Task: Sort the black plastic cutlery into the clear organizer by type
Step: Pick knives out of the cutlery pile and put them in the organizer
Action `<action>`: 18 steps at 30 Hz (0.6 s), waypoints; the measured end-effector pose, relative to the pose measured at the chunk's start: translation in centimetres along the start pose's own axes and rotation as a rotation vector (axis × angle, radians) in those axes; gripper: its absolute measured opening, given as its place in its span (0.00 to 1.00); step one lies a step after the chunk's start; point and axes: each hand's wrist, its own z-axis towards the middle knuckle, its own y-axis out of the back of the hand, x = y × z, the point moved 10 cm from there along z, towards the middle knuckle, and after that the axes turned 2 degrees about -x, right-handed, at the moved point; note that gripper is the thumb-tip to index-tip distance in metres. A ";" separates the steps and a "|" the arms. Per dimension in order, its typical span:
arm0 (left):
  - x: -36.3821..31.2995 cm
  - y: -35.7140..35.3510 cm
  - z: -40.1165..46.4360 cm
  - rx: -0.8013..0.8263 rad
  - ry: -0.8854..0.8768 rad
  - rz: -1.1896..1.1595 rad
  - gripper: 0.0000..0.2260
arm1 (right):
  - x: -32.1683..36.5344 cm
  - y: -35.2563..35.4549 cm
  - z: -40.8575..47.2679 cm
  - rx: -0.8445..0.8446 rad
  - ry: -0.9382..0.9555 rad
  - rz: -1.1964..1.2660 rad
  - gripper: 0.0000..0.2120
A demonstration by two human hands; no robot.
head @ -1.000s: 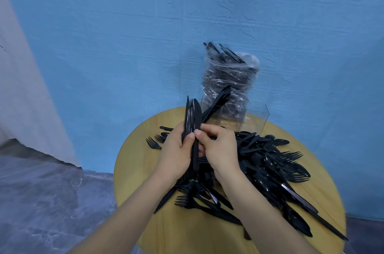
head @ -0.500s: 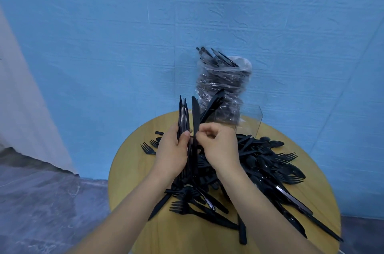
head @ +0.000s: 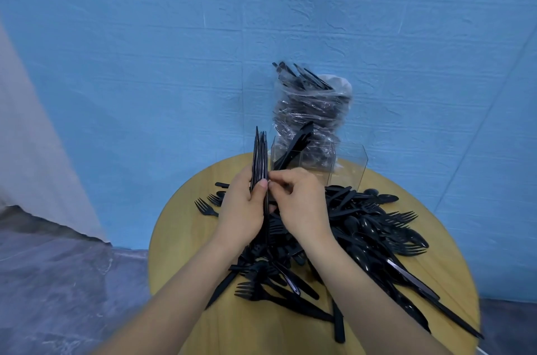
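My left hand point(head: 241, 209) grips an upright bundle of black plastic knives point(head: 259, 157) above the round wooden table point(head: 186, 241). My right hand point(head: 299, 203) is beside it with curled fingers, its thumb and forefinger pinching the rightmost knife of that bundle. Behind the hands stands the clear organizer point(head: 348, 163); black knives point(head: 295, 148) lean in its left compartment, and the right compartment looks bare. A large pile of mixed black forks, spoons and knives point(head: 377, 235) covers the table's middle and right.
A clear plastic bag stuffed with more black cutlery point(head: 313, 110) stands behind the organizer against the blue wall. Loose forks point(head: 206, 206) lie left of my hands. Some knives point(head: 453, 317) reach the table's right edge. Grey floor lies to the left.
The single knife my right hand held apart from the bundle now lies against it. Both hands stayed in about the same place.
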 end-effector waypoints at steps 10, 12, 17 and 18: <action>1.2 -1.8 2.9 0.189 -0.029 0.050 0.11 | -0.3 -0.6 7.4 0.142 -0.121 0.163 0.14; 1.5 -2.0 4.2 0.212 -0.055 0.078 0.12 | -0.5 -0.9 8.8 0.187 -0.140 0.183 0.15; 1.9 -3.6 8.8 0.261 -0.129 0.148 0.13 | -1.2 -0.3 13.4 0.143 -0.070 0.026 0.10; 1.9 -4.1 9.9 0.262 -0.147 0.160 0.12 | -1.6 0.1 14.3 0.113 -0.059 0.008 0.09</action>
